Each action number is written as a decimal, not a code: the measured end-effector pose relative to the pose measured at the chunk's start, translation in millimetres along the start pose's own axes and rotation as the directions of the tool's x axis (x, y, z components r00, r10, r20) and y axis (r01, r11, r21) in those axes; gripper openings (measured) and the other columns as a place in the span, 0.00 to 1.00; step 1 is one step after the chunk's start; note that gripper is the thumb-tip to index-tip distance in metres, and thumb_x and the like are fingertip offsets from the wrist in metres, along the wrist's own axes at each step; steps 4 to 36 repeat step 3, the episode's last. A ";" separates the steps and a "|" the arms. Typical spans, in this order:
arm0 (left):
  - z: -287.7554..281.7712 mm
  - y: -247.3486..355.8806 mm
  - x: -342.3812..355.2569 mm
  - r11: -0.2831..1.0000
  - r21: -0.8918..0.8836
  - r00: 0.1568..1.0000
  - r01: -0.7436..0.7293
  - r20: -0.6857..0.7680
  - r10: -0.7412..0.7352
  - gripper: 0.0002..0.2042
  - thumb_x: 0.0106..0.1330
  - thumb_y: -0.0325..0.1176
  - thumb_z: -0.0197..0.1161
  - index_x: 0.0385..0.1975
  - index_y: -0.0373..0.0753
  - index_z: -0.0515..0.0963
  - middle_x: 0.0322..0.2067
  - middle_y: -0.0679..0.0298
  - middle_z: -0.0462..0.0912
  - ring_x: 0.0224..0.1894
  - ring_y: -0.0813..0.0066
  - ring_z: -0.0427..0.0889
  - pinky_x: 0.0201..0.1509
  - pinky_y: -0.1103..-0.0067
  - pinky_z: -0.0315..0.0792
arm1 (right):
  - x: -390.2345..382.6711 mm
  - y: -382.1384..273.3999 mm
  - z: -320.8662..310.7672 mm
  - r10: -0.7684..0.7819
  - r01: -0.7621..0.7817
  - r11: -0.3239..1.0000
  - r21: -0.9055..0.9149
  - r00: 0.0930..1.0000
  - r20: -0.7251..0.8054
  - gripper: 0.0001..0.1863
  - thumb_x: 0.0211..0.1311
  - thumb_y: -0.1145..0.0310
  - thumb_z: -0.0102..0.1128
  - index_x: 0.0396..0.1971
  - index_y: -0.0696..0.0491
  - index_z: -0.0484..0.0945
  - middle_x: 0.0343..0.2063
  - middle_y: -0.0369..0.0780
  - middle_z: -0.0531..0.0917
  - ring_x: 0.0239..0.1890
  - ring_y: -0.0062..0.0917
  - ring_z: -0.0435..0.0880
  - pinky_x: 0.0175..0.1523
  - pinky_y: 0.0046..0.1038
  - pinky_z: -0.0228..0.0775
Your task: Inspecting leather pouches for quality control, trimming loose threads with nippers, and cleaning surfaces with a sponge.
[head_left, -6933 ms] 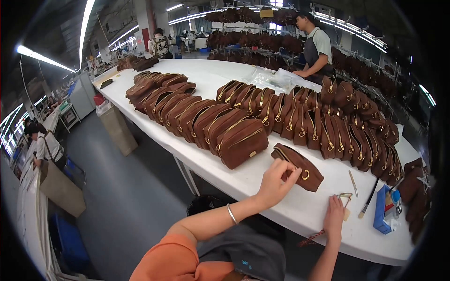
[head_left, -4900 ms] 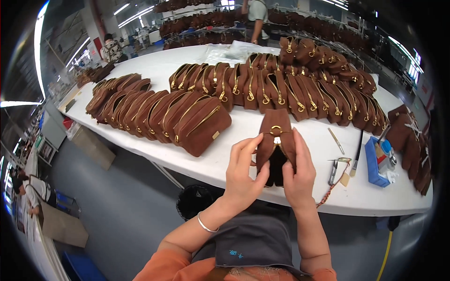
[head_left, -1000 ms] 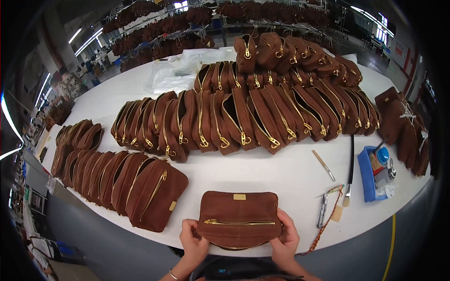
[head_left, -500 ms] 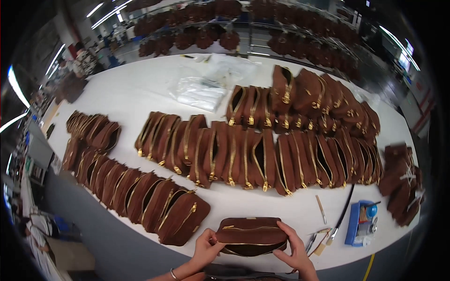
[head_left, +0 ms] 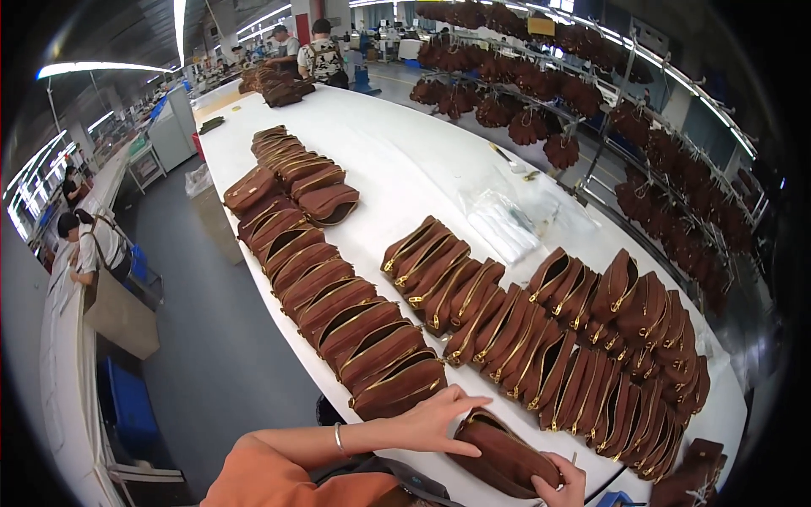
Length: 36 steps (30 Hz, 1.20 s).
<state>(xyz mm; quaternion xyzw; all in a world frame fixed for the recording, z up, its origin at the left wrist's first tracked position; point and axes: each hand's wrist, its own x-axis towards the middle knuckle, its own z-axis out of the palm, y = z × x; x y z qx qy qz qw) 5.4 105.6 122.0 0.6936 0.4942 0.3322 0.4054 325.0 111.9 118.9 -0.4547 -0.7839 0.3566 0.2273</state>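
A brown pouch (head_left: 498, 454) with a gold zipper sits at the table's near edge in front of me, its zipped mouth partly open. My right hand (head_left: 564, 483) grips the pouch's right end between thumb and fingers. At its left end is my left hand (head_left: 431, 424), thumb and forefinger spread apart, the thumb against the pouch's side. A bracelet circles my left wrist. Just left of that hand stands the nearest of a long row of similar brown pouches (head_left: 393, 376).
More brown pouches (head_left: 541, 363) stand packed in rows to the right. Clear plastic bags (head_left: 507, 224) lie beyond them on the white table (head_left: 380, 160). A blue tray (head_left: 621, 498) shows at the lower edge. Racks of brown pieces (head_left: 524, 84) stand behind; people work at left and far.
My view has swung left, showing more aisle and the table's far end. The left hand has opened its pinch on the pouch; the right still holds the other end.
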 end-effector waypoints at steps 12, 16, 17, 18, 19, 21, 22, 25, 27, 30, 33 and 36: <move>0.3 -9.0 8.8 0.986 0.080 0.989 -0.145 0.024 0.143 0.39 0.57 0.54 0.73 0.67 0.43 0.68 0.55 0.51 0.70 0.59 0.57 0.72 0.62 0.70 0.69 | 9.6 -8.3 -11.5 0.062 -0.062 0.998 -0.007 0.998 -0.031 0.37 0.56 0.71 0.73 0.67 0.49 0.69 0.63 0.46 0.75 0.57 0.34 0.79 0.58 0.30 0.72; 0.3 -9.0 8.8 0.986 0.080 0.989 -0.145 0.024 0.143 0.39 0.57 0.54 0.73 0.67 0.43 0.68 0.55 0.51 0.70 0.59 0.57 0.72 0.62 0.70 0.69 | 9.6 -8.3 -11.5 0.062 -0.062 0.998 -0.007 0.998 -0.031 0.37 0.56 0.71 0.73 0.67 0.49 0.69 0.63 0.46 0.75 0.57 0.34 0.79 0.58 0.30 0.72; 0.3 -9.0 8.8 0.986 0.080 0.989 -0.145 0.024 0.143 0.39 0.57 0.54 0.73 0.67 0.43 0.68 0.55 0.51 0.70 0.59 0.57 0.72 0.62 0.70 0.69 | 9.6 -8.3 -11.5 0.062 -0.062 0.998 -0.007 0.998 -0.031 0.37 0.56 0.71 0.73 0.67 0.49 0.69 0.63 0.46 0.75 0.57 0.34 0.79 0.58 0.30 0.72; 0.3 -9.0 8.8 0.986 0.080 0.989 -0.145 0.024 0.143 0.39 0.57 0.54 0.73 0.67 0.43 0.68 0.55 0.51 0.70 0.59 0.57 0.72 0.62 0.70 0.69 | 9.6 -8.3 -11.5 0.062 -0.062 0.998 -0.007 0.998 -0.031 0.37 0.56 0.71 0.73 0.67 0.49 0.69 0.63 0.46 0.75 0.57 0.34 0.79 0.58 0.30 0.72; 0.3 -9.0 8.8 0.986 0.080 0.989 -0.145 0.024 0.143 0.39 0.57 0.54 0.73 0.67 0.43 0.68 0.55 0.51 0.70 0.59 0.57 0.72 0.62 0.70 0.69 | 9.6 -8.3 -11.5 0.062 -0.062 0.998 -0.007 0.998 -0.031 0.37 0.56 0.71 0.73 0.67 0.49 0.69 0.63 0.46 0.75 0.57 0.34 0.79 0.58 0.30 0.72; 0.3 -9.0 8.8 0.986 0.080 0.989 -0.145 0.024 0.143 0.39 0.57 0.54 0.73 0.67 0.43 0.68 0.55 0.51 0.70 0.59 0.57 0.72 0.62 0.70 0.69 | 9.6 -8.3 -11.5 0.062 -0.062 0.998 -0.007 0.998 -0.031 0.37 0.56 0.71 0.73 0.67 0.49 0.69 0.63 0.46 0.75 0.57 0.34 0.79 0.58 0.30 0.72; 0.3 -9.0 8.8 0.986 0.080 0.989 -0.145 0.024 0.143 0.39 0.57 0.54 0.73 0.67 0.43 0.68 0.55 0.51 0.70 0.59 0.57 0.72 0.62 0.70 0.69 | 9.6 -8.3 -11.5 0.062 -0.062 0.998 -0.007 0.998 -0.031 0.37 0.56 0.71 0.73 0.67 0.49 0.69 0.63 0.46 0.75 0.57 0.34 0.79 0.58 0.30 0.72; 0.3 -9.0 8.8 0.986 0.080 0.989 -0.145 0.024 0.143 0.39 0.57 0.54 0.73 0.67 0.43 0.68 0.55 0.51 0.70 0.59 0.57 0.72 0.62 0.70 0.69 | 9.6 -8.3 -11.5 0.062 -0.062 0.998 -0.007 0.998 -0.031 0.37 0.56 0.71 0.73 0.67 0.49 0.69 0.63 0.46 0.75 0.57 0.34 0.79 0.58 0.30 0.72; 0.3 -9.0 8.8 0.986 0.080 0.989 -0.145 0.024 0.143 0.39 0.57 0.54 0.73 0.67 0.43 0.68 0.55 0.51 0.70 0.59 0.57 0.72 0.62 0.70 0.69 | 9.6 -8.3 -11.5 0.062 -0.062 0.998 -0.007 0.998 -0.031 0.37 0.56 0.71 0.73 0.67 0.49 0.69 0.63 0.46 0.75 0.57 0.34 0.79 0.58 0.30 0.72; 0.3 -9.0 8.8 0.986 0.080 0.989 -0.145 0.024 0.143 0.39 0.57 0.54 0.73 0.67 0.43 0.68 0.55 0.51 0.70 0.59 0.57 0.72 0.62 0.70 0.69 | 9.6 -8.3 -11.5 0.062 -0.062 0.998 -0.007 0.998 -0.031 0.37 0.56 0.71 0.73 0.67 0.49 0.69 0.63 0.46 0.75 0.57 0.34 0.79 0.58 0.30 0.72; 0.3 -9.0 8.8 0.986 0.080 0.989 -0.145 0.024 0.143 0.39 0.57 0.54 0.73 0.67 0.43 0.68 0.55 0.51 0.70 0.59 0.57 0.72 0.62 0.70 0.69 | 9.6 -8.3 -11.5 0.062 -0.062 0.998 -0.007 0.998 -0.031 0.37 0.56 0.71 0.73 0.67 0.49 0.69 0.63 0.46 0.75 0.57 0.34 0.79 0.58 0.30 0.72; 0.3 -9.0 8.8 0.986 0.080 0.989 -0.145 0.024 0.143 0.39 0.57 0.54 0.73 0.67 0.43 0.68 0.55 0.51 0.70 0.59 0.57 0.72 0.62 0.70 0.69 | 9.6 -8.3 -11.5 0.062 -0.062 0.998 -0.007 0.998 -0.031 0.37 0.56 0.71 0.73 0.67 0.49 0.69 0.63 0.46 0.75 0.57 0.34 0.79 0.58 0.30 0.72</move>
